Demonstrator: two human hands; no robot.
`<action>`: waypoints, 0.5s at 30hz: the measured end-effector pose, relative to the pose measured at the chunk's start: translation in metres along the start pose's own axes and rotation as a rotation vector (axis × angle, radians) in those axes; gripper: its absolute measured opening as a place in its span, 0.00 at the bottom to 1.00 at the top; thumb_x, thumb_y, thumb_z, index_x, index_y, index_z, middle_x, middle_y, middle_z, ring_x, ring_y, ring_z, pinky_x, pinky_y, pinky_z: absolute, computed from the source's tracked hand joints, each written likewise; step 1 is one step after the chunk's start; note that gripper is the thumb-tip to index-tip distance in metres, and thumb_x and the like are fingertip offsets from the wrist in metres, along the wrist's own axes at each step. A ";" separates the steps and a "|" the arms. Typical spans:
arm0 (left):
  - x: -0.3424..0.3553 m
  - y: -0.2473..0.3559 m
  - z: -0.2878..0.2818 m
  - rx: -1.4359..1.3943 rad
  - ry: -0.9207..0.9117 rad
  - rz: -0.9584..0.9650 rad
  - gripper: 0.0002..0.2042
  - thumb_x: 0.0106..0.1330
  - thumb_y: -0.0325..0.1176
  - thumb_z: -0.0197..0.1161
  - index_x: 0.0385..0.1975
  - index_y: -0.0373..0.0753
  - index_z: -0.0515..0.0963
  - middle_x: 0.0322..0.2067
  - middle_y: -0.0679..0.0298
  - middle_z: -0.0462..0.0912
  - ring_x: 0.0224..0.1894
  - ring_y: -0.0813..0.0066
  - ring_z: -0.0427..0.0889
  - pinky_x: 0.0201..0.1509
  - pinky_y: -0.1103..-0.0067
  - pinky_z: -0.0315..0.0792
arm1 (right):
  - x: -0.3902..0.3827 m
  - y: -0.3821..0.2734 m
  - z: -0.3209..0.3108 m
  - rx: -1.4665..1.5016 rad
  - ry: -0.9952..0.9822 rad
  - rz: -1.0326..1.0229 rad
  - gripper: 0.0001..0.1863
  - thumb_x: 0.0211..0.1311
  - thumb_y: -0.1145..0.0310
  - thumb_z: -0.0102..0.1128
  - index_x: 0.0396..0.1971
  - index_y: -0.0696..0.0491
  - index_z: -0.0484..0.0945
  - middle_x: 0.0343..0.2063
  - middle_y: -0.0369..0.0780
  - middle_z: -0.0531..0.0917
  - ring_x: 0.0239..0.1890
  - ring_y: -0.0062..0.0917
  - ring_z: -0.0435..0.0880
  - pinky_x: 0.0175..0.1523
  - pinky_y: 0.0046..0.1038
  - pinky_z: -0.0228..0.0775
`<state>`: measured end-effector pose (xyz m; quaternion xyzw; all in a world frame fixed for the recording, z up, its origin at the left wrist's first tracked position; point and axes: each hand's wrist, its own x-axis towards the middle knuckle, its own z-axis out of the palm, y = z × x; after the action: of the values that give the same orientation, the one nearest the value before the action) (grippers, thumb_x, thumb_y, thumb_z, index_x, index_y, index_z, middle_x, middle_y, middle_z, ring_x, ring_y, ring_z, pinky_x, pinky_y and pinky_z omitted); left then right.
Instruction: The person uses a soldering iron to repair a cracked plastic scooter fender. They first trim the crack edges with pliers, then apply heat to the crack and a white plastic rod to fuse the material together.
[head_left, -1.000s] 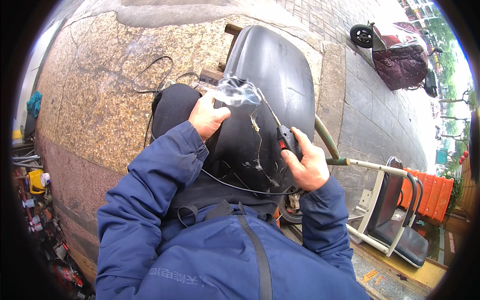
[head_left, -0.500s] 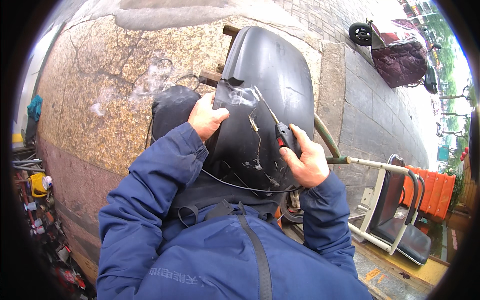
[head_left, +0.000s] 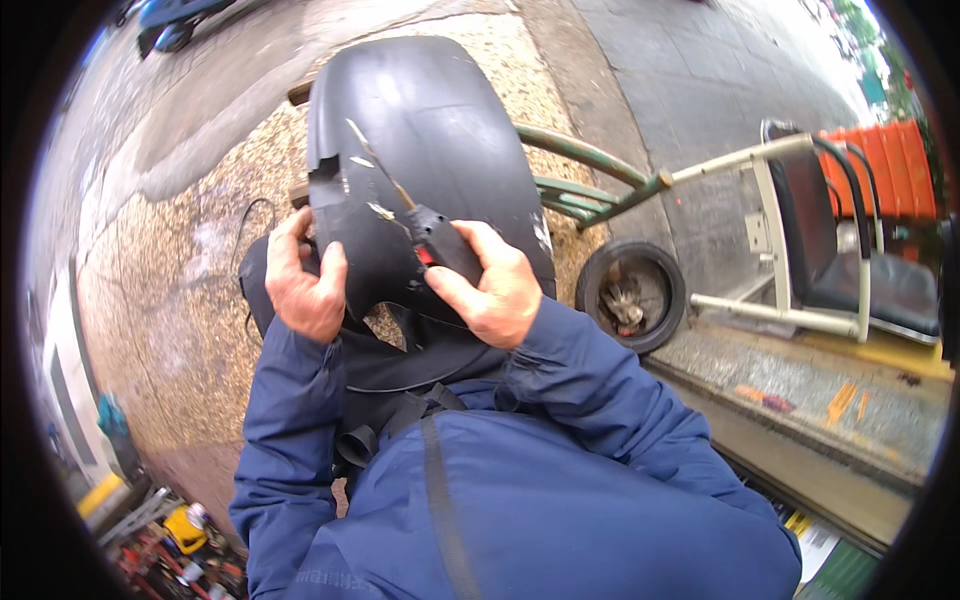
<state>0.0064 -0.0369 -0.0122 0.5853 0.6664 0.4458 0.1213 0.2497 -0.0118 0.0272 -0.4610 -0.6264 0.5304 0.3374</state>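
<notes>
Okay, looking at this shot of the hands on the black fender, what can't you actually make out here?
Head view only:
- Tool handle: wrapped by the right hand, so its lower end is hidden.
- Fender lower edge: covered by both hands and the blue jacket.
- Left hand fingertips: curled behind the fender rim.
- Clutter at lower left: blurred by the fisheye rim.

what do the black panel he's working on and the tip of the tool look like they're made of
Black panel: probably moulded plastic, semi-matte, with a soft sheen and pale ragged edges along a crack. Tool in the right hand: its thin tip looks like bare metal, greyish and glinting; the body seems black plastic.
</notes>
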 end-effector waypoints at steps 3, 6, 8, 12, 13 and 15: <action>-0.009 0.033 0.008 -0.572 -0.411 -0.286 0.18 0.69 0.26 0.62 0.58 0.32 0.75 0.45 0.61 0.83 0.40 0.78 0.80 0.48 0.80 0.75 | -0.001 0.007 0.007 0.161 0.068 -0.074 0.25 0.61 0.68 0.68 0.55 0.61 0.73 0.39 0.53 0.86 0.41 0.41 0.89 0.48 0.35 0.79; 0.000 0.043 0.027 -0.849 -0.644 -0.355 0.20 0.72 0.29 0.61 0.61 0.30 0.73 0.49 0.60 0.83 0.47 0.76 0.80 0.55 0.77 0.74 | 0.007 0.016 0.012 0.168 0.119 -0.106 0.24 0.62 0.68 0.67 0.55 0.61 0.73 0.39 0.53 0.86 0.41 0.41 0.88 0.48 0.35 0.79; 0.006 0.042 0.034 -0.899 -0.658 -0.386 0.20 0.72 0.31 0.61 0.61 0.30 0.73 0.51 0.59 0.82 0.53 0.74 0.79 0.60 0.76 0.72 | 0.012 0.023 0.010 0.233 0.072 -0.017 0.23 0.67 0.71 0.64 0.58 0.62 0.71 0.46 0.44 0.84 0.49 0.25 0.82 0.56 0.28 0.75; -0.001 0.043 0.042 -0.963 -0.724 -0.468 0.22 0.72 0.34 0.62 0.62 0.30 0.71 0.52 0.59 0.81 0.54 0.74 0.78 0.62 0.75 0.70 | 0.012 0.039 0.012 0.256 0.080 -0.021 0.24 0.67 0.68 0.66 0.58 0.62 0.70 0.47 0.42 0.83 0.48 0.23 0.82 0.55 0.28 0.75; -0.003 0.044 0.048 -1.005 -0.676 -0.499 0.22 0.71 0.33 0.63 0.61 0.31 0.72 0.51 0.61 0.81 0.53 0.74 0.78 0.62 0.75 0.71 | 0.013 0.044 0.018 0.216 0.096 -0.031 0.24 0.64 0.69 0.66 0.57 0.62 0.71 0.47 0.46 0.82 0.50 0.31 0.82 0.58 0.31 0.74; -0.006 0.045 0.062 -1.023 -0.586 -0.499 0.19 0.69 0.31 0.64 0.57 0.34 0.73 0.47 0.64 0.80 0.50 0.77 0.77 0.58 0.77 0.71 | 0.015 0.054 0.028 0.207 0.114 -0.063 0.25 0.61 0.70 0.67 0.56 0.62 0.73 0.48 0.51 0.80 0.53 0.41 0.82 0.61 0.35 0.72</action>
<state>0.0803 -0.0180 -0.0165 0.3782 0.4248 0.4874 0.6625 0.2312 -0.0068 -0.0323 -0.4331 -0.5623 0.5543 0.4348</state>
